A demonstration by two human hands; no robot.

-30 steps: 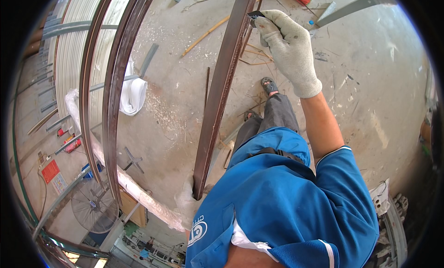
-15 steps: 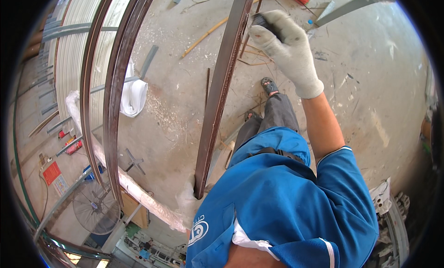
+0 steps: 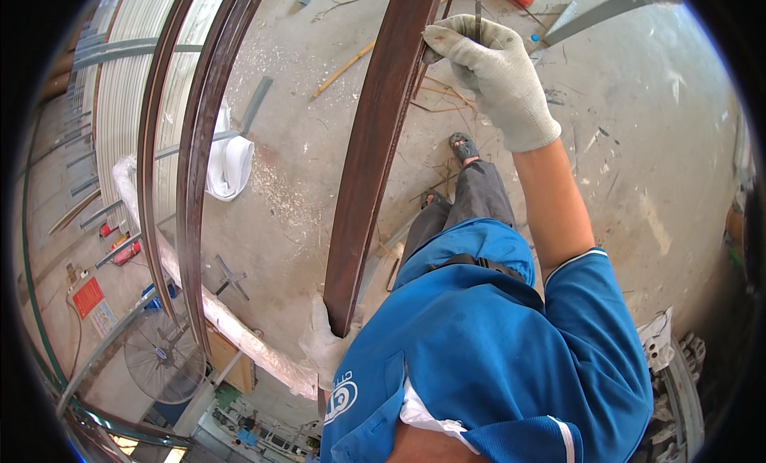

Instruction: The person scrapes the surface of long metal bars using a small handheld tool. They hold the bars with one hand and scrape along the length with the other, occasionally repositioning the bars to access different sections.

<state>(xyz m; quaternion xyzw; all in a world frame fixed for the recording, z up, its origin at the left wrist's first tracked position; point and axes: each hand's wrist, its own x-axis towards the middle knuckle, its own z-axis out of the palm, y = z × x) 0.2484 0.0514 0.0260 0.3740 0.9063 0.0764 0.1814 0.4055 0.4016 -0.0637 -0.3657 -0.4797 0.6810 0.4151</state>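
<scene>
Over the pale concrete floor (image 3: 606,215) from where I'm standing, a long brown plank (image 3: 371,152) is taking up the middle of the view. Its long axis is running from low by the person's left side up and away, leaning rightward, and its far end is passing out of sight at the top edge. Beyond it, on the person's left, other brown lengths (image 3: 201,120) are curving through the view, roughly alongside, and pale ridged panels (image 3: 128,96) are lying further out.

The gloved left hand (image 3: 321,343) is nearest the plank: it is grasping the near end, its thumb side showing along the left edge while the rest of its grip is hiding underneath. The gloved right hand (image 3: 488,68) is reaching further along, to the right of the plank, which is lying to that hand's left; its fingertips are either touching the right edge or sitting just beside it, I cannot tell which. That hand is pinching a thin dark strip (image 3: 478,17), which is poking up past the glove.

As for containers, I am making out none beside either hand, so I am naming no contents
</scene>
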